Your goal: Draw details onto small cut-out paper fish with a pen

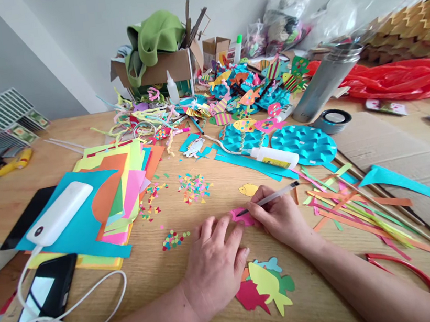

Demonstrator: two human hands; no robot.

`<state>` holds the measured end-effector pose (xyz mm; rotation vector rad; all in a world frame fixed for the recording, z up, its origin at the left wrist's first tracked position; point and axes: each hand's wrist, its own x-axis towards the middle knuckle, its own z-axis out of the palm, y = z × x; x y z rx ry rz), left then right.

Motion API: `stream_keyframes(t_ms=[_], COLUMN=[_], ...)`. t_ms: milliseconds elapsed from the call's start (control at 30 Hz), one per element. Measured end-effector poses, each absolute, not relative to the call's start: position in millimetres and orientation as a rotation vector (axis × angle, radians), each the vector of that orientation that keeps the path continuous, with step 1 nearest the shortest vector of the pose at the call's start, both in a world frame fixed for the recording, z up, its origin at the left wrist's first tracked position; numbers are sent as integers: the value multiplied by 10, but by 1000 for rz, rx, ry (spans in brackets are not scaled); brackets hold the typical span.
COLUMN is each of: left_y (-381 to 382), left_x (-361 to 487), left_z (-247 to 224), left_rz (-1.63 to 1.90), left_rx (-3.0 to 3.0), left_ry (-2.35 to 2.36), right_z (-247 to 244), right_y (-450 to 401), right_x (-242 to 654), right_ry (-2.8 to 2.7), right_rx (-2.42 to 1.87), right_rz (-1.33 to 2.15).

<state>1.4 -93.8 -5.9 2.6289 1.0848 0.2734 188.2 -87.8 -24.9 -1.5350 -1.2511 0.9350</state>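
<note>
My right hand (pixel 280 218) is closed round a slim pen (pixel 277 194), its tip on a small pink paper cutout (pixel 243 217). Flat on the table, my left hand (pixel 216 264) has its fingers stretched out, the fingertips beside or on the left edge of the pink piece; the exact contact is partly hidden. Just beyond the pen lies a yellow paper fish (pixel 248 190). Nearer to me, between my forearms, several fish cutouts overlap, among them a light yellow fish (pixel 268 283) and a red fish (pixel 252 297).
Confetti (pixel 194 186) and paper dots (pixel 174 239) lie left of my hands. A white glue bottle (pixel 276 157) rests behind. Paper strips (pixel 355 206) and red-handled scissors (pixel 411 270) are at right. Coloured sheets (pixel 65 202), a power bank (pixel 61 213) and a phone (pixel 39 305) are left. A steel flask (pixel 326 83) stands behind.
</note>
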Motion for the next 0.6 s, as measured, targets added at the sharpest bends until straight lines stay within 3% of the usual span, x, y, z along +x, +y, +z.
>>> stream_keyframes(t_ms=[600], left_y=[-937], left_x=[13], left_z=[-58], left_rz=[279], left_rx=[2625], left_ry=[1084], right_z=[-223], right_y=[-895], right_x=[1880], right_ry=[-1259], right_rx=[-1496], right_rz=[965])
